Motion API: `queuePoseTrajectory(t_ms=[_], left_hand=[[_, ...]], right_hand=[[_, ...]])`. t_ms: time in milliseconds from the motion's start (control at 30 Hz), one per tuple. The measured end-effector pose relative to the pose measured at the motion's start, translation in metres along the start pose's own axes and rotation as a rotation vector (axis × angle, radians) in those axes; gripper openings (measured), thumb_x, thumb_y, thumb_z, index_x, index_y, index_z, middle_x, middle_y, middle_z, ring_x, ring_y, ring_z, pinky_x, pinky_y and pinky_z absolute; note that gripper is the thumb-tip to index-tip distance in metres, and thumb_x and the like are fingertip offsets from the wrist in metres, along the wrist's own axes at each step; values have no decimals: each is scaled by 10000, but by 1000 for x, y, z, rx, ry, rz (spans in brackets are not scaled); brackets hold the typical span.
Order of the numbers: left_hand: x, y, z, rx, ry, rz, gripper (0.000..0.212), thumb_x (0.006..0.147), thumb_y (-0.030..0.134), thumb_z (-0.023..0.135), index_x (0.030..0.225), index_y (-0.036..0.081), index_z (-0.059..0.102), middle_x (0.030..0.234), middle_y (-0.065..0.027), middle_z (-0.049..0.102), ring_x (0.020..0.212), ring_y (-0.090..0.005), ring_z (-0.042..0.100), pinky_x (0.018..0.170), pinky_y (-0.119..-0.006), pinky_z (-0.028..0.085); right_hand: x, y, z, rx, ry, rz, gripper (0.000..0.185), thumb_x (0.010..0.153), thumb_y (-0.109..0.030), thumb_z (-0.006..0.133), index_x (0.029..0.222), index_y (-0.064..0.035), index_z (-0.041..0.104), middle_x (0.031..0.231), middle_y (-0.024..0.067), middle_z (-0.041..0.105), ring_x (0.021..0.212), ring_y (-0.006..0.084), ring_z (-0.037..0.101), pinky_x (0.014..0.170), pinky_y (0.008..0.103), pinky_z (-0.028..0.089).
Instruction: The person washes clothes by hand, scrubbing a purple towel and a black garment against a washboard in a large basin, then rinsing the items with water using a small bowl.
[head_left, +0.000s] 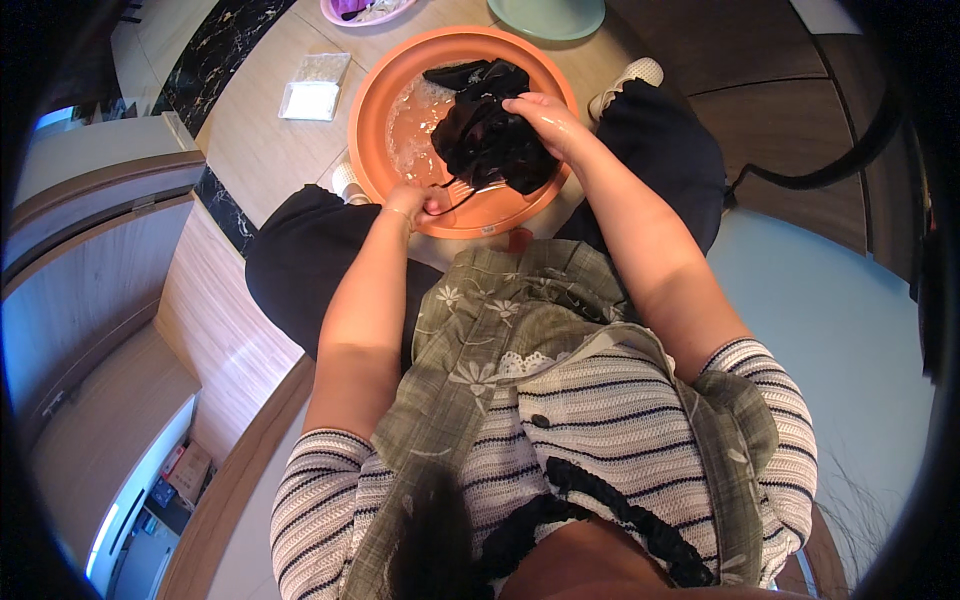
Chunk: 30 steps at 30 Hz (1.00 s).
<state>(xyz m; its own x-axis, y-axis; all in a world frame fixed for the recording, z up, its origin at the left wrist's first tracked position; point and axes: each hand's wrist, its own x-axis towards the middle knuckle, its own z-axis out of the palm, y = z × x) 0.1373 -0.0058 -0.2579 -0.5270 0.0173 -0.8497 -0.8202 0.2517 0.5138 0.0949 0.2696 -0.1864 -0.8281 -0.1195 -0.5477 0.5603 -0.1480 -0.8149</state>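
Observation:
Before me on the floor stands an orange plastic basin (367, 112) with sudsy water (411, 135) in it. A ribbed washboard part (480, 187) shows along its near side. My right hand (551, 124) grips a wet, bunched black garment (491, 142) over the basin's right half. Part of the black cloth reaches to the far side of the water. My left hand (415, 204), at the basin's near left rim, has its fingers closed on a thin black strap (459, 204) that runs to the garment. The fabric's folds hide its shape.
A clear plastic box (313, 86) with white contents lies on the tiled floor left of the basin. Beyond are a pink basin (367, 13) holding cloth and a pale green basin (551, 16). Wooden cabinets (772, 127) rise at right; an open cabinet door (232, 270) is at left.

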Motion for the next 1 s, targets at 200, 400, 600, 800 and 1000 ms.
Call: queuePoseTrajectory(t_ms=[200, 400, 600, 800, 1000], left_hand=[[2, 2, 6, 748, 171, 255, 546, 777, 266, 649, 1238, 18, 496, 1159, -213, 568, 1122, -321, 526, 940, -348, 418], [-8, 33, 27, 184, 130, 639, 578, 730, 219, 707, 1240, 48, 496, 1166, -216, 557, 1106, -337, 526, 958, -372, 400], [15, 41, 6, 673, 252, 662, 415, 733, 109, 638, 1141, 61, 575, 1028, -192, 629, 989, -337, 594, 870, -360, 462], [24, 60, -45, 307, 409, 654, 291, 779, 102, 513, 1037, 48, 638, 946, -177, 654, 872, -268, 636, 785, -333, 489], [-65, 127, -53, -234, 213, 580, 247, 837, 81, 469, 1028, -4, 601, 891, -78, 620, 760, -146, 581, 673, -264, 475]], right_hand=[[-17, -23, 16, 285, -81, 17, 120, 839, -183, 598, 851, -64, 607, 873, 8, 635, 796, 107, 595, 719, 250, 471], [-34, -41, 24, 311, -292, -26, 166, 852, -168, 598, 920, -17, 610, 915, 51, 645, 837, 137, 613, 773, 274, 489], [-45, -64, 20, 372, -337, -33, 266, 840, -213, 642, 1013, -15, 605, 976, 64, 642, 893, 140, 607, 819, 286, 478], [-33, -51, 12, -397, -255, -173, 585, 680, -272, 786, 1119, 12, 521, 1075, 137, 601, 1002, 239, 574, 880, 334, 449], [-37, -12, 14, -1265, -212, -151, 900, 585, -254, 822, 1340, -146, 344, 1244, 180, 425, 1158, 369, 440, 956, 390, 399]])
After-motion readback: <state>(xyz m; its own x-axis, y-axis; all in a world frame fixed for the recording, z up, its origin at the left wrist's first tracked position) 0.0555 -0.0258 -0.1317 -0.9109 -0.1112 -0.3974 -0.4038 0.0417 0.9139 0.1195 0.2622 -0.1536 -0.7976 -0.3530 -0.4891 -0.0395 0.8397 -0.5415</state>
